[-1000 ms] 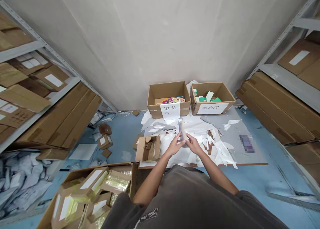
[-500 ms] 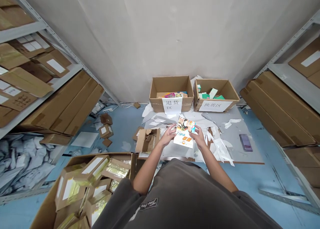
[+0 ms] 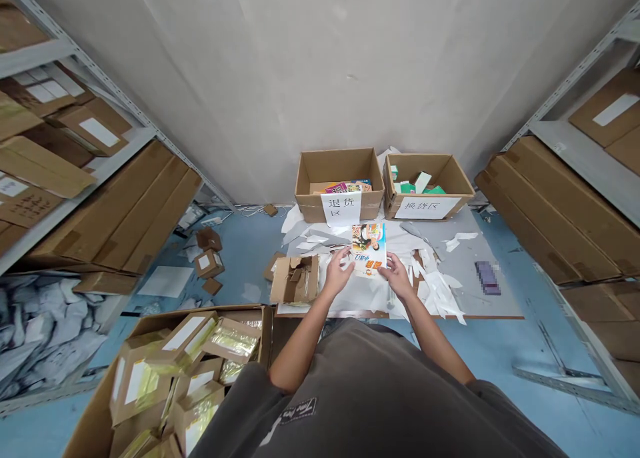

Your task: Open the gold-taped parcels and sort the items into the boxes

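Note:
A book (image 3: 369,245) with a colourful printed cover is tilted up over the paper-strewn table. My right hand (image 3: 397,276) grips its lower right corner, the thumb lying on the cover. Beside the book's left edge is my left hand (image 3: 339,271), its fingers curved and apart, the fingertips at or just touching that edge. Behind the book stands a carton with a handwritten sign (image 3: 342,209), holding several colourful printed items. A second signed carton (image 3: 429,208), with green and white boxes inside, stands to its right.
Torn white paper (image 3: 440,291) litters the table (image 3: 493,245). An opened small carton (image 3: 295,281) sits at its left edge, and a pixelated purple item (image 3: 487,278) lies right. A large carton (image 3: 267,338) of taped parcels is at lower left. Shelves with cartons flank both sides.
The book was edge-on, then turned to show its cover. It has since rotated a little and moved slightly away from me. My right hand has slid to its lower corner.

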A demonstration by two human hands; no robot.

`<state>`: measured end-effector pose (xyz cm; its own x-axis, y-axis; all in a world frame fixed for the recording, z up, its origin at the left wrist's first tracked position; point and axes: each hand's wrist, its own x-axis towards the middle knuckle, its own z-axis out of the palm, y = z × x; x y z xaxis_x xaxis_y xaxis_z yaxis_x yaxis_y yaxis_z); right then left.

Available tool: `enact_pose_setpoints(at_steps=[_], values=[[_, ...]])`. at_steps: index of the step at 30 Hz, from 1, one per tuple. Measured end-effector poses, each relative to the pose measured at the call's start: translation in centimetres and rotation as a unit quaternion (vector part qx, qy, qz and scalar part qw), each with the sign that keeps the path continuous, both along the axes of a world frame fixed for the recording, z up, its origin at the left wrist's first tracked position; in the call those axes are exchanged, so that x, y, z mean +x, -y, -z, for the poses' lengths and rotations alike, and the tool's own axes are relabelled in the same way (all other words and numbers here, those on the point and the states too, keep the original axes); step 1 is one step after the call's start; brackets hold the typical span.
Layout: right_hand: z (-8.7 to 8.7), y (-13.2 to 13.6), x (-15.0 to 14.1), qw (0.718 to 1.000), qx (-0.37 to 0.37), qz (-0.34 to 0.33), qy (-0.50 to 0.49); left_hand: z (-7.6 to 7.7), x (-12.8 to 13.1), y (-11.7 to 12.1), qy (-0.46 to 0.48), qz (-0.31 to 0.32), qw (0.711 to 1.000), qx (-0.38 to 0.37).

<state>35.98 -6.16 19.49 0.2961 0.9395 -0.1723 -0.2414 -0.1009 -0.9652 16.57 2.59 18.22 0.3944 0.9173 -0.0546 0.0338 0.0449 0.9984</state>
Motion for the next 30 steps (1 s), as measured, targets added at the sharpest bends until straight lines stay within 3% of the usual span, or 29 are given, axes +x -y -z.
enact_pose_setpoints(at_steps=[3, 6, 9, 12, 16, 18, 24, 30], values=[[-0.4, 0.0, -1.7, 0.991, 0.053, -0.051, 0.112, -0.8, 1.8, 1.3, 0.040, 0.083, 0.996, -0.018], [-0.5, 0.1, -2.6, 0.969, 0.083, -0.104, 0.209, -1.3, 2.3, 1.1, 0.090, 0.091, 0.992, -0.016], [-0.2, -0.4, -1.6, 0.968, 0.065, -0.037, 0.239, -1.7, 0.9, -0.5, 0.131, 0.087, 0.987, -0.043], [0.1, -1.0, 0.0, 0.983, -0.005, 0.050, 0.174, -2.0, -1.1, -1.7, 0.160, 0.120, 0.974, -0.107], [-0.3, -1.5, 0.6, 0.998, -0.063, -0.014, -0.008, -2.0, -2.3, -1.9, 0.172, 0.134, 0.966, -0.143], [-0.8, -1.6, 0.3, 0.996, -0.064, -0.019, -0.051, -1.9, -2.6, -1.8, 0.167, 0.126, 0.966, -0.150], [-1.8, -2.1, -0.8, 0.995, -0.067, -0.004, -0.068, -1.6, -4.4, -2.4, 0.143, 0.130, 0.970, -0.145], [-2.3, -3.9, -3.0, 0.994, -0.077, 0.004, -0.073, -1.0, -7.2, -5.3, 0.131, 0.172, 0.967, -0.138]])
